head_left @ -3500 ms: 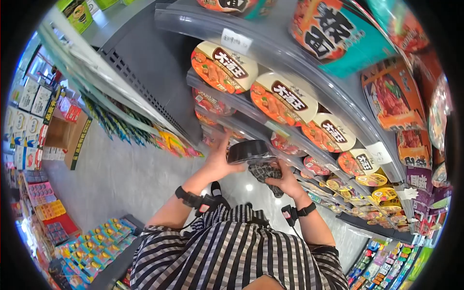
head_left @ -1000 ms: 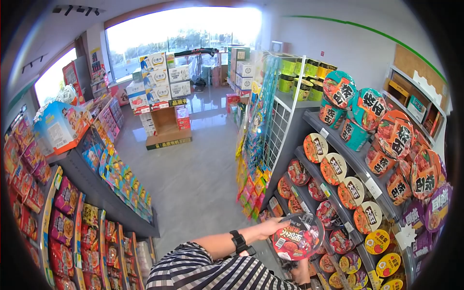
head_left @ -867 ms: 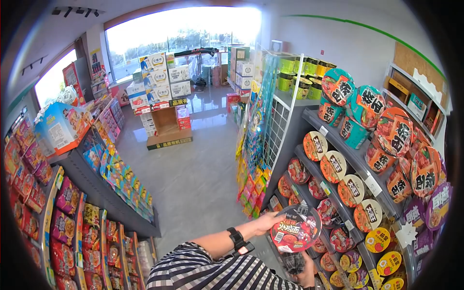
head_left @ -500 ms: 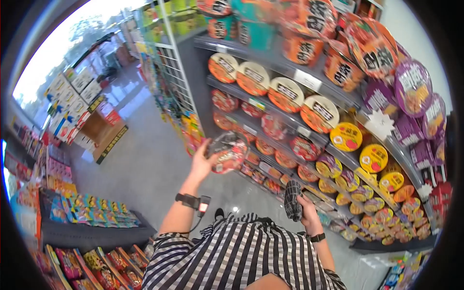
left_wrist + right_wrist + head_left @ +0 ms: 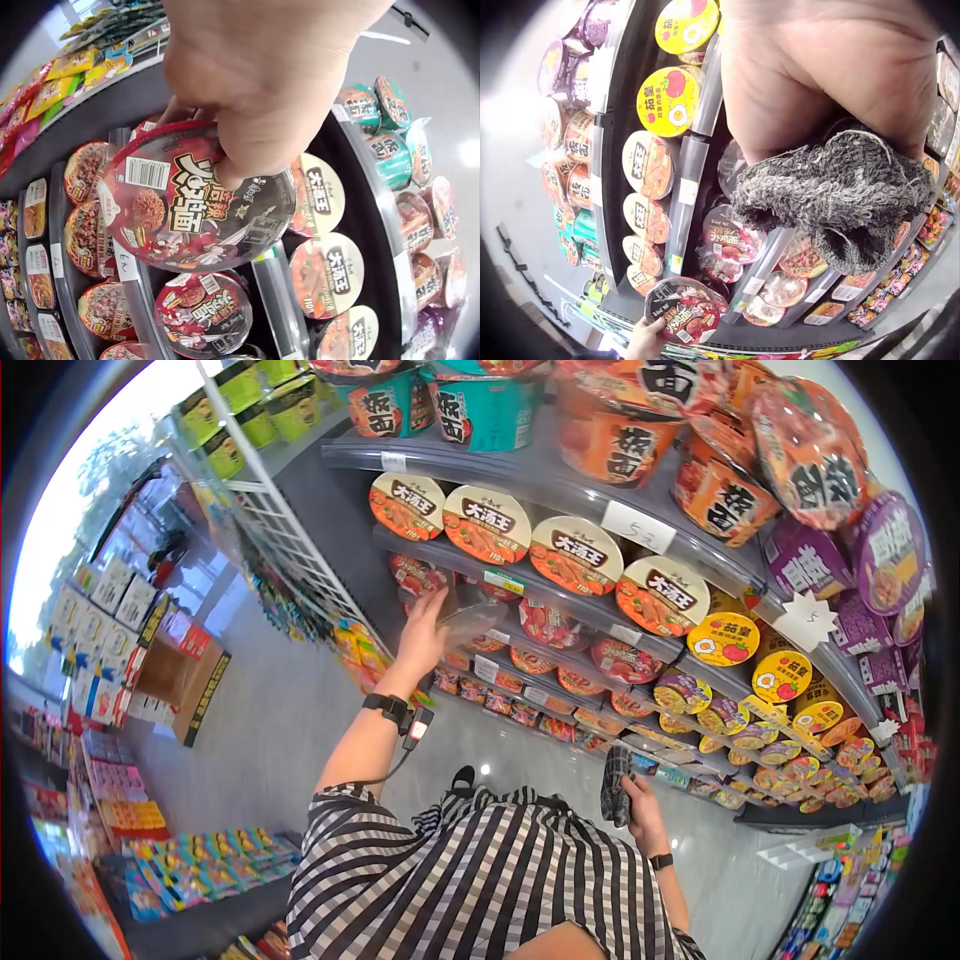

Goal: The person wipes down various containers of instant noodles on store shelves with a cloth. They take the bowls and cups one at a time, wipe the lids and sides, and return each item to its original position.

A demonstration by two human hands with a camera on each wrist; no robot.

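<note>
My left hand point(image 5: 420, 635) grips a bowl of instant noodles point(image 5: 199, 206) by its edge, thumb over the lid. The red-and-black bowl has a barcode on its lid and is held at the second shelf row, over similar bowls point(image 5: 204, 311). In the right wrist view the same bowl appears at the bottom, beside the left fingers. My right hand point(image 5: 645, 807) holds a bunched dark grey cloth point(image 5: 832, 195) with a paler grid pattern, low in front of the lower shelves and apart from the bowl.
Orange-and-cream noodle bowls point(image 5: 575, 555) line the shelf above, with yellow-lidded ones point(image 5: 722, 639) further right. Stacked cups point(image 5: 485, 410) fill the top shelf. A white wire grid point(image 5: 290, 545) with hanging packets stands left of the shelf, and a low snack display point(image 5: 215, 870) behind.
Both hands were at the bowl earlier, the cloth against it. The right hand has since moved away right with the cloth. The left hand has carried the bowl to the shelf; the head view has turned downward.
</note>
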